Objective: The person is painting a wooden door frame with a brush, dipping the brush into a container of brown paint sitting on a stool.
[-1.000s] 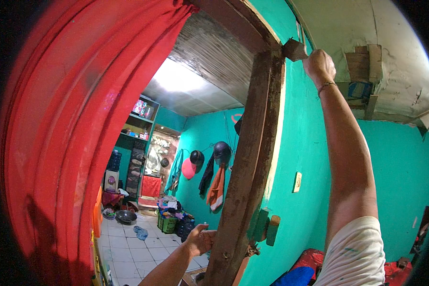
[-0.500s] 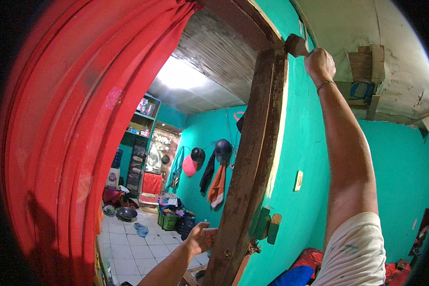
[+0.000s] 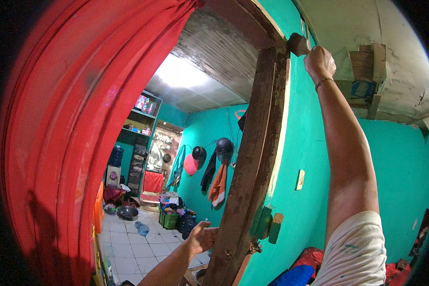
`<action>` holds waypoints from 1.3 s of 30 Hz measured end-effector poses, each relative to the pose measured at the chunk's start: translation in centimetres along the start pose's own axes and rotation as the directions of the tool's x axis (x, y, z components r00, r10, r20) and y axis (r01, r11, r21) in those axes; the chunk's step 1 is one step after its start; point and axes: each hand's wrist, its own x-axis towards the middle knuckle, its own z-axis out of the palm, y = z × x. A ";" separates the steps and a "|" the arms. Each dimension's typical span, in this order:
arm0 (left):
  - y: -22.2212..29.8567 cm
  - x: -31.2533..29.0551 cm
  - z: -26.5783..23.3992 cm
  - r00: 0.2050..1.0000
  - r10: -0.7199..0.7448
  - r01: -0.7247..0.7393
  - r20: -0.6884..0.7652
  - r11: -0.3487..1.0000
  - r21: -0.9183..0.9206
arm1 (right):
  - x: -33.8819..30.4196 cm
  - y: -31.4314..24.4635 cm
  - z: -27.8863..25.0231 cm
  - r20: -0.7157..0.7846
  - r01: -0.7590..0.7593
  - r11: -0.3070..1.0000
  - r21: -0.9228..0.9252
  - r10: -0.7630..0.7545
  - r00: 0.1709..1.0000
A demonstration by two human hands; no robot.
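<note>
1. the right hand [image 3: 319,61] is raised high, fingers curled tight around the handle of a dark, wide paintbrush [image 3: 299,44], with a thin bracelet at the wrist.
2. the brush head sits at the top corner of the worn brown wooden door post [image 3: 252,162], touching where the post meets the teal painted wall [image 3: 310,143].
3. the left hand [image 3: 202,237] is low down, open with fingers spread, resting against the inner edge of the same post; it grips nothing.
4. a red pleated curtain [image 3: 76,133] hangs at the left of the doorway.
5. through the doorway, dark helmets [image 3: 224,147] and clothes hang on the far teal wall, above a white tiled floor [image 3: 128,245].
6. a small teal and bare-wood latch block [image 3: 270,225] is fixed just beside the post.
</note>
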 end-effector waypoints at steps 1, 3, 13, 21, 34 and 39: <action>0.0 0.1 0.2 1.000 -0.001 0.001 0.019 1.000 0.000 | 0.1 0.2 0.2 -0.001 -0.006 1.000 -0.002 0.006 1.000; 0.0 0.1 0.2 1.000 0.002 -0.002 0.023 1.000 0.004 | 0.0 0.7 0.2 -0.055 0.026 1.000 -0.007 -0.026 0.998; 0.2 0.0 -0.2 0.999 0.001 0.000 -0.053 1.000 0.027 | -0.2 0.5 0.0 -0.035 0.069 0.997 -0.028 -0.069 0.997; 0.1 0.1 0.3 0.998 -0.011 0.011 -0.060 1.000 -0.011 | -0.2 1.2 0.3 -0.074 0.050 0.999 -0.015 -0.051 0.996; 0.2 0.0 1.1 0.998 -0.014 0.017 -0.060 0.998 0.058 | -1.7 1.8 -0.2 -0.033 0.144 0.990 -0.001 -0.144 0.989; -0.1 0.2 0.4 0.996 0.009 -0.005 -0.089 0.999 0.049 | -5.6 3.6 -4.4 0.024 0.339 0.936 -0.090 -0.338 0.941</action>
